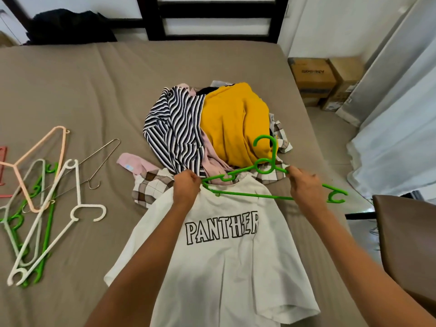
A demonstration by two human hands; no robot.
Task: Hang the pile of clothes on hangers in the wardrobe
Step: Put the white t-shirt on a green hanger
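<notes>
A person leans over a bed (pixel 94 90) to fit a green hanger (pixel 271 197) to a white T-shirt (pixel 224 267) printed "PANTHER", which lies flat on the grey-brown sheet with its neck towards the pile of clothes (pixel 219 128). The left hand (pixel 186 186) has its grip clenched on the T-shirt at the neckline, where the hanger's left end meets the cloth. The right hand (pixel 304 185) has its grip closed round the hanger's right arm, so that the hanger sits tilted above the collar with its hook over the edge of the pile and its right tip out past the edge of the bed.

The pile sits mid-bed, just beyond the shirt: a black-and-white striped top (pixel 174 128), a yellow top (pixel 236 109), pink cloth (pixel 132 164) and a brown checked garment (pixel 151 187) that touches the T-shirt's shoulder. Spare hangers (pixel 62 149) in peach, white, green and bare wire lie tangled on the left side of the bed, well apart from the pile. Cardboard boxes (pixel 313 76) stand on the floor to the right, near a pale curtain (pixel 389 138). Dark cloth (pixel 70 24) lies at the bed's far left corner.
</notes>
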